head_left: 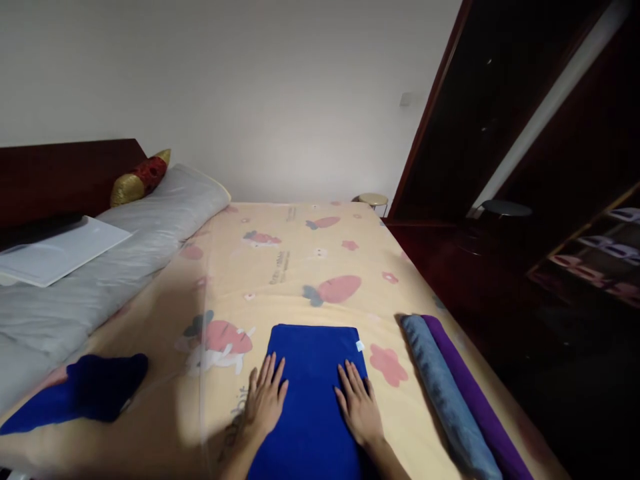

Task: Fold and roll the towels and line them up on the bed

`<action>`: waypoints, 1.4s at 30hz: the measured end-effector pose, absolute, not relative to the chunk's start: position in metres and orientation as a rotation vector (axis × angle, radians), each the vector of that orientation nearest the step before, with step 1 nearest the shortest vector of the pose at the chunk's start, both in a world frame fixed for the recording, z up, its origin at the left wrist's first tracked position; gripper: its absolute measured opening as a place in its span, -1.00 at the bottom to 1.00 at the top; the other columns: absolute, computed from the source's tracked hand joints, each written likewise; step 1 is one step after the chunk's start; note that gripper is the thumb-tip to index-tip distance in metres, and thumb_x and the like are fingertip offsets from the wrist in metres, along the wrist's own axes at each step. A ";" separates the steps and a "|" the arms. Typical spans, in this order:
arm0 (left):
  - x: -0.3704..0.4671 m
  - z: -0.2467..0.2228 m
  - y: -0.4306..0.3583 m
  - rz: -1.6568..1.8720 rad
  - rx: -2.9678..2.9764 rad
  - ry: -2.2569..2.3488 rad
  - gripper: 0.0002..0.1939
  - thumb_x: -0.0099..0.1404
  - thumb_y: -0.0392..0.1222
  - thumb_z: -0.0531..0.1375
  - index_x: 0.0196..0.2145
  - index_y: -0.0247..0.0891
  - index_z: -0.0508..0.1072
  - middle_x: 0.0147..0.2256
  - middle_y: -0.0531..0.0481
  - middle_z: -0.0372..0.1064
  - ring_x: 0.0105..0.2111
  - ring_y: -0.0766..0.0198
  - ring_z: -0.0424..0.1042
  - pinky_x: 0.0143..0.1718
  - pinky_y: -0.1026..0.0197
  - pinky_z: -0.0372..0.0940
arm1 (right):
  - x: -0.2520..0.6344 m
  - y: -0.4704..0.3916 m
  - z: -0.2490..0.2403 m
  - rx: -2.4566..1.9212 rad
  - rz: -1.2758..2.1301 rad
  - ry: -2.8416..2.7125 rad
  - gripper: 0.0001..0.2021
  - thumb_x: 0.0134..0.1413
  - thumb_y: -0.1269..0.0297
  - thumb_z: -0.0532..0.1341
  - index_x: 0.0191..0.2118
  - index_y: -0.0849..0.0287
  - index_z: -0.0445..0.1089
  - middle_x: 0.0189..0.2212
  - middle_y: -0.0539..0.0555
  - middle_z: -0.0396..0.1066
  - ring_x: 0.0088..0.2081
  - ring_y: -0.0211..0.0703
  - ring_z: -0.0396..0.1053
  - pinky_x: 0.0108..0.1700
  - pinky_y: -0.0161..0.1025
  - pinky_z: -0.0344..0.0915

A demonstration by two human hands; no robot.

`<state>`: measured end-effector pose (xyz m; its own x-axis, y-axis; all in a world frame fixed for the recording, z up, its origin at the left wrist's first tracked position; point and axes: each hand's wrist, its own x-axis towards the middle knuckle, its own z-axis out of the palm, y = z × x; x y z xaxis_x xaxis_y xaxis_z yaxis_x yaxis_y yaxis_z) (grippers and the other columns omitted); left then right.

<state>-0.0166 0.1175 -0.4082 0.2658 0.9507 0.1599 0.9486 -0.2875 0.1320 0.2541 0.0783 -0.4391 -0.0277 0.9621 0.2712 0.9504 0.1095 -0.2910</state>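
Observation:
A blue cloth (315,400), folded into a long rectangle with a small white tag near its far right corner, lies flat on the bed. My left hand (266,397) rests on its left edge, fingers stretched out. On the right edge lies my right hand (359,403), also flat with the fingers a little apart. Neither hand grips anything. The cloth's near end runs out of view at the bottom.
Rolled grey-blue cloth (445,393) and purple cloth (475,393) lie along the bed's right side. A crumpled blue cloth (100,387) is at left. Beyond are a grey quilt (165,213), a white board (70,250), a red-gold pillow (143,179) and a stool (373,199).

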 end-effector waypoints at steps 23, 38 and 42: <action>-0.023 -0.426 0.255 1.041 1.779 1.918 -0.88 0.21 -0.12 0.11 -0.42 -0.19 0.36 -0.45 0.03 0.41 -0.40 0.23 0.43 -0.31 0.19 0.34 | 0.308 0.186 -0.414 -2.132 -0.001 -1.541 -0.69 0.28 0.14 -0.09 -0.23 0.16 0.32 -0.32 0.13 0.41 -0.24 -0.04 0.27 -0.21 -0.15 0.07; 0.031 -0.390 0.206 0.757 2.251 1.818 -0.54 0.42 -0.11 -0.11 0.23 -0.16 0.17 0.20 -0.15 0.23 0.21 0.10 0.16 0.20 -0.01 0.05 | 0.258 0.177 -0.401 -2.027 -0.014 -1.732 -0.57 0.31 0.17 -0.15 0.15 0.17 0.22 0.12 0.22 0.32 0.12 -0.01 0.24 0.08 -0.05 0.13; 0.043 -0.401 0.185 0.456 2.564 1.633 -0.44 0.43 -0.05 -0.12 0.34 -0.08 -0.13 0.33 -0.06 -0.02 0.31 0.14 -0.02 0.26 -0.05 -0.04 | 0.222 0.160 -0.415 -1.764 0.106 -2.075 -0.48 0.32 0.08 -0.14 0.31 0.10 0.00 0.30 0.13 0.10 0.31 -0.07 0.01 0.24 -0.02 0.02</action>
